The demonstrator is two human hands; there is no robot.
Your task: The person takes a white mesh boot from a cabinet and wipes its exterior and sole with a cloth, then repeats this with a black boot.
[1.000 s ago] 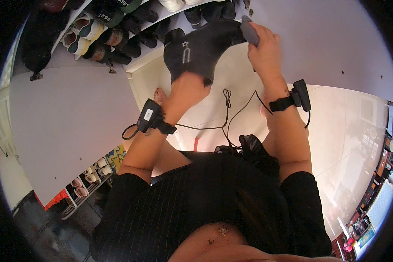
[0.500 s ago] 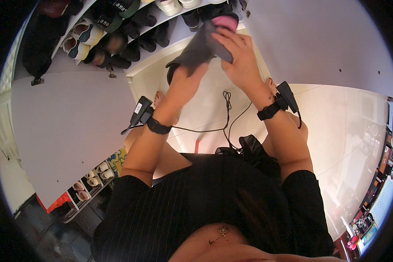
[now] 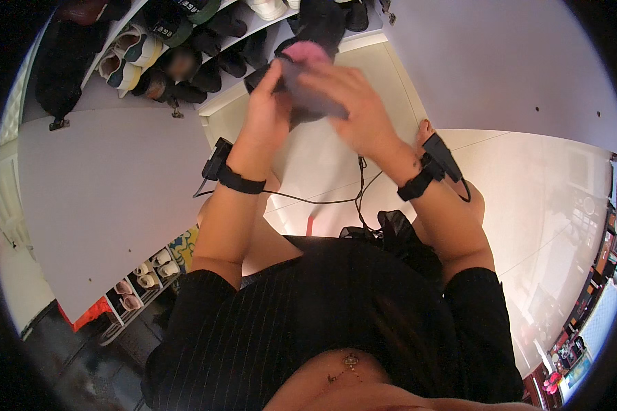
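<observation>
A black shoe (image 3: 322, 27) with a pink inside is held up before the shoe rack; motion blurs it, and I cannot make out its full shape. My left hand (image 3: 269, 109) is closed around its near, left side, thumb raised. Pressed over it from the right, my right hand (image 3: 360, 106) has a grey cloth (image 3: 315, 99) beneath its blurred fingers. Both hands are close together, and the cloth lies against the shoe between them.
White shelves with several shoes (image 3: 134, 44) stand ahead, between a left door panel (image 3: 110, 198) and a right one (image 3: 500, 68). A black cable (image 3: 308, 200) runs between my wrist-worn devices above the pale tiled floor (image 3: 528, 205). A low shoe rack (image 3: 144, 291) stands at the lower left.
The shoe has turned, its pink part shifting left and nearer. My right hand has moved down and left with the grey cloth; my left hand has risen slightly and moved left.
</observation>
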